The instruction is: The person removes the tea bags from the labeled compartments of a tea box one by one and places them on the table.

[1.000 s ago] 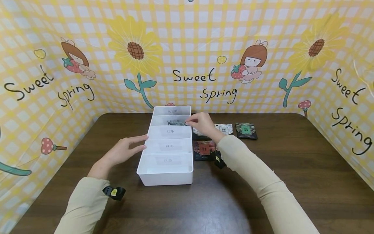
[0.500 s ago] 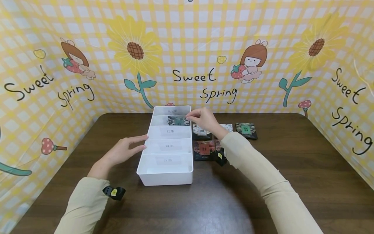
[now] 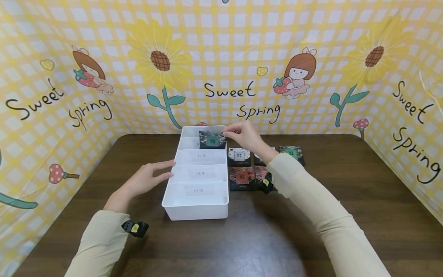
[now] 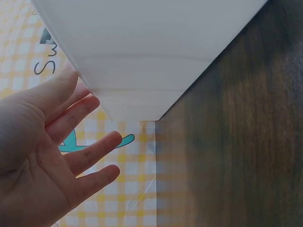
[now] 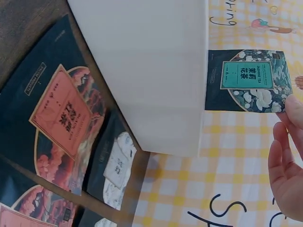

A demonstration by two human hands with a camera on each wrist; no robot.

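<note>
A long white divided box point(image 3: 195, 212) with labelled compartments stands on the table. My left hand point(image 3: 147, 177) touches its left rim, fingers spread and fairly straight; in the left wrist view that hand point(image 4: 57, 142) has its thumb and index finger at the rim. Between thumb and fingertips, my right hand point(image 3: 245, 136) pinches the right corner of a dark tea sachet point(image 3: 212, 141). It hangs upright over the second compartment from the back. In the right wrist view the sachet point(image 5: 248, 80) shows a green label reading "Jasmine Tea", and its lower edge meets the box rim.
Right of the box lie tea sachets: red-labelled ones point(image 3: 241, 177) nearer, white-labelled ones point(image 3: 239, 155) behind, and a green-labelled one point(image 3: 292, 152) farther right, partly behind the right sleeve. A yellow checked cloth point(image 3: 221, 50) rises beyond the table's back edge.
My right hand has moved up and slightly right, raising the jasmine tea sachet from mostly inside the compartment until its face shows. My left hand has stayed at the rim.
</note>
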